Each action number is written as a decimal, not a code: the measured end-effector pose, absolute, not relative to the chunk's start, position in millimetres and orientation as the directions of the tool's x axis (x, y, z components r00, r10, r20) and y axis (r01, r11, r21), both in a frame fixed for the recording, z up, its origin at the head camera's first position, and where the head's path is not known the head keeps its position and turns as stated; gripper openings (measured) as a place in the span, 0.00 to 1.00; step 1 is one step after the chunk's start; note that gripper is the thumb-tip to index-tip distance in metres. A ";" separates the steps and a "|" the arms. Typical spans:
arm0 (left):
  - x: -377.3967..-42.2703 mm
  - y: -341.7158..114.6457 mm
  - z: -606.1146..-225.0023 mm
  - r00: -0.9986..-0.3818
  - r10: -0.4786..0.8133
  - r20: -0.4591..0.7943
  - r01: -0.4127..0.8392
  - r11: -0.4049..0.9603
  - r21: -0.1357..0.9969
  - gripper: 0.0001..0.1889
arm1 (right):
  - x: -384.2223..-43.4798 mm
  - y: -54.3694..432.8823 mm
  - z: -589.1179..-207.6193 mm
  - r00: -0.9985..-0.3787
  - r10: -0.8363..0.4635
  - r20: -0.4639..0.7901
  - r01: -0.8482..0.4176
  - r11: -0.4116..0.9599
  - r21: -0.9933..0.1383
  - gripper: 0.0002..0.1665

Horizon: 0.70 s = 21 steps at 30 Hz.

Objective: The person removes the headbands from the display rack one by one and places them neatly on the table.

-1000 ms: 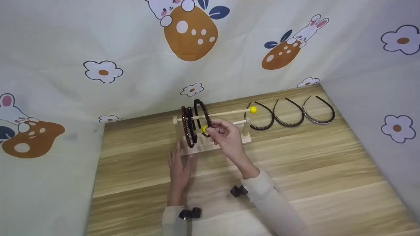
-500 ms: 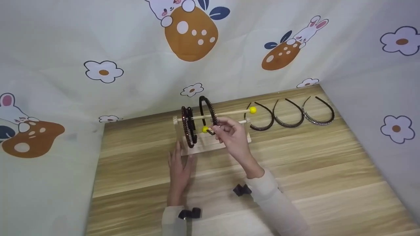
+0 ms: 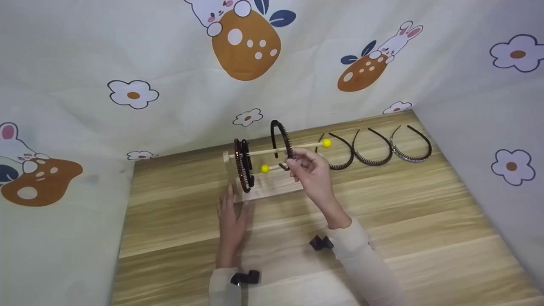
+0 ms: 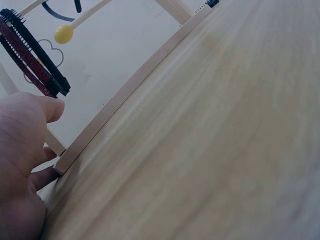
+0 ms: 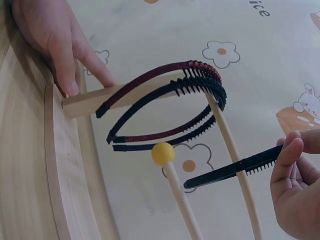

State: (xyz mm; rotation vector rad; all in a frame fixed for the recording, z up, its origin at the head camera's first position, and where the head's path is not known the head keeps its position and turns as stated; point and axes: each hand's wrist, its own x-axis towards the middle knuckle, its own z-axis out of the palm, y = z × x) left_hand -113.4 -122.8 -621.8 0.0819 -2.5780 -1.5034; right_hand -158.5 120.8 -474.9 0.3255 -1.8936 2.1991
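Observation:
A wooden rack (image 3: 272, 187) with two rods stands on the table. My right hand (image 3: 313, 172) pinches a black toothed headband (image 3: 280, 127), which stands upright across the upper rod (image 3: 299, 147). In the right wrist view the same headband (image 5: 235, 169) appears nearly edge-on, and whether it loops round the rod I cannot tell. A dark red headband (image 5: 150, 75) and a black headband (image 5: 145, 102) hang together at the rack's left end. My left hand (image 3: 231, 219) touches that end of the base (image 4: 110, 107), its fingers fairly straight.
Yellow balls cap the upper rod (image 3: 326, 143) and the lower rod (image 3: 265, 168). Right of the rack lie a black headband (image 3: 342, 165), another black headband (image 3: 376, 162) and one with a glittery band (image 3: 414, 159). Printed cloth (image 3: 178, 55) rises behind the wooden table (image 3: 382, 221).
My right hand has moved to the right with the black headband, farther from the two hanging at the left end. My left hand stays at the rack's base.

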 end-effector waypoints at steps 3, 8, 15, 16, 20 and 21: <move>-113.1 -123.2 -622.6 -0.985 -0.131 0.108 0.029 0.496 0.868 0.41 | -158.4 125.0 -473.3 -0.951 0.043 0.307 -0.310 -0.141 -0.940 0.13; -114.2 -123.4 -623.2 -0.983 -0.130 0.133 0.049 0.505 0.861 0.41 | -160.1 131.4 -474.0 -0.952 0.055 0.301 -0.306 -0.140 -0.942 0.12; -114.1 -122.6 -623.3 -0.985 -0.124 0.119 0.042 0.497 0.867 0.41 | -162.1 142.8 -473.5 -0.953 0.074 0.295 -0.303 -0.125 -0.945 0.12; -114.1 -122.5 -623.1 -0.985 -0.124 0.118 0.042 0.493 0.869 0.41 | -162.4 144.5 -473.2 -0.953 0.077 0.294 -0.302 -0.120 -0.946 0.11; -113.8 -123.0 -624.9 -0.986 -0.121 0.119 0.045 0.488 0.872 0.41 | -163.5 150.8 -472.9 -0.950 0.086 0.300 -0.309 -0.110 -0.945 0.12; -113.8 -123.1 -625.6 -0.985 -0.121 0.122 0.048 0.486 0.872 0.41 | -163.6 152.0 -472.8 -0.949 0.088 0.304 -0.312 -0.108 -0.944 0.12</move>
